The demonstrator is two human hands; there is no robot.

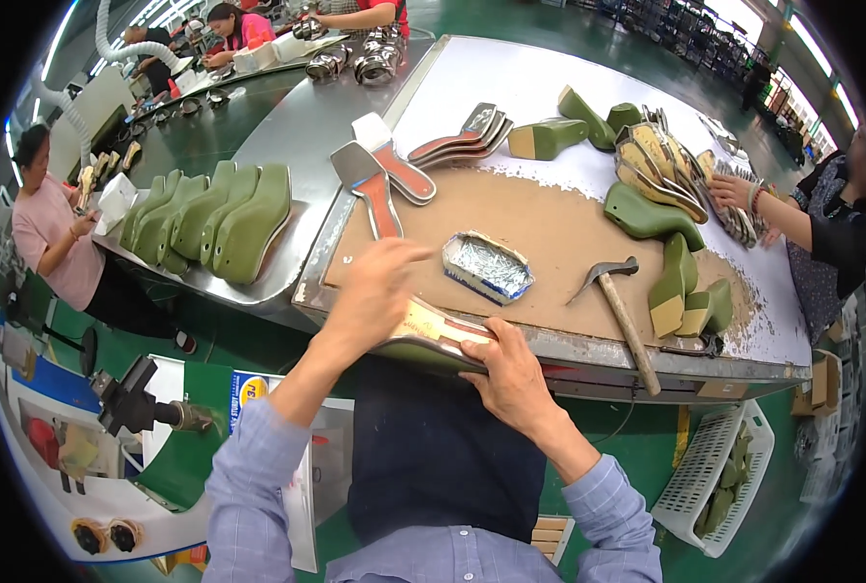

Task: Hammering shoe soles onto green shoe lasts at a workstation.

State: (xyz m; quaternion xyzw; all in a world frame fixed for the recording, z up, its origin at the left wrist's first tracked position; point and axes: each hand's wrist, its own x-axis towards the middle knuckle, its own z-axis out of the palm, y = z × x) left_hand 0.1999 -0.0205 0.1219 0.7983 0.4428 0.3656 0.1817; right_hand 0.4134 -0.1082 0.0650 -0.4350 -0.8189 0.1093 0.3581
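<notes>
My right hand [512, 377] grips a green shoe last [417, 358] at the table's front edge, thumb on top and fingers along its side. A pale insole with a reddish-brown strip [436, 328] lies on the upturned sole of the last. Over its left end is my left hand [373, 293], smeared by motion, so I cannot make out what its fingers hold. Just beyond stands a small box of nails [488, 266]. A hammer with a wooden handle [627, 330] lies to the right, its handle overhanging the edge. Red-and-grey insoles [378, 194] lie farther back.
Several green lasts [248, 228] line the metal table at left; more lasts [651, 214] lie at right. A co-worker's hand [734, 191] touches a pile of shoe parts [656, 165]. A white crate [719, 476] stands on the floor, a white-and-green machine [175, 452] lower left.
</notes>
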